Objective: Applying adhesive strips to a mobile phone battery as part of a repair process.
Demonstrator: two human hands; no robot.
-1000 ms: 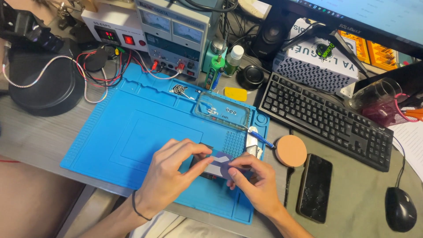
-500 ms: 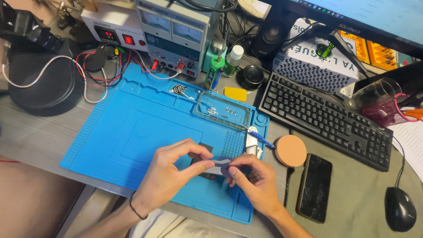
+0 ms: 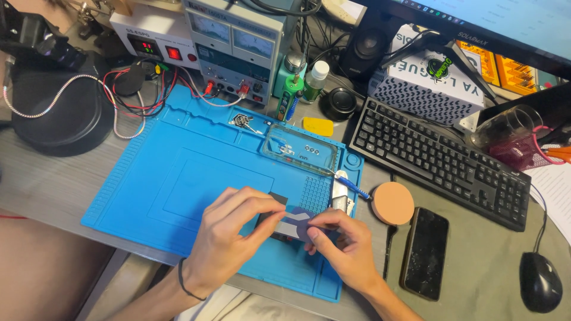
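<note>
1. Blue silicone forms the work mat (image 3: 178, 178) on the grey desk (image 3: 47, 184), and both hands are held over its near right part.
2. A small blue-and-white card (image 3: 295, 222) is pinched between the two hands, just above a small dark device (image 3: 275, 221) that lies on the mat.
3. The card's left end is gripped by the left hand (image 3: 229, 238) between thumb and fingertips; a dark band is worn on that wrist.
4. The card's right end is grasped by the right hand (image 3: 345, 246), with the fingers curled over its edge.
5. Whether the card touches the dark device cannot be told, as the fingers cover the spot.
6. A clear tray (image 3: 300, 148) with small parts is set at the mat's far right corner.
7. A blue-handled tool (image 3: 351, 185) is laid just beside the tray, near a round tan pad (image 3: 391, 203).
8. A black phone (image 3: 424, 252) is placed face up to the right of the hands, well apart from the mat.
9. A black keyboard (image 3: 440, 160) and a black mouse (image 3: 540, 280) are seen further right.
10. A bench power supply (image 3: 241, 44) is stood behind the mat, with red and black leads (image 3: 148, 95) trailed onto it.
</note>
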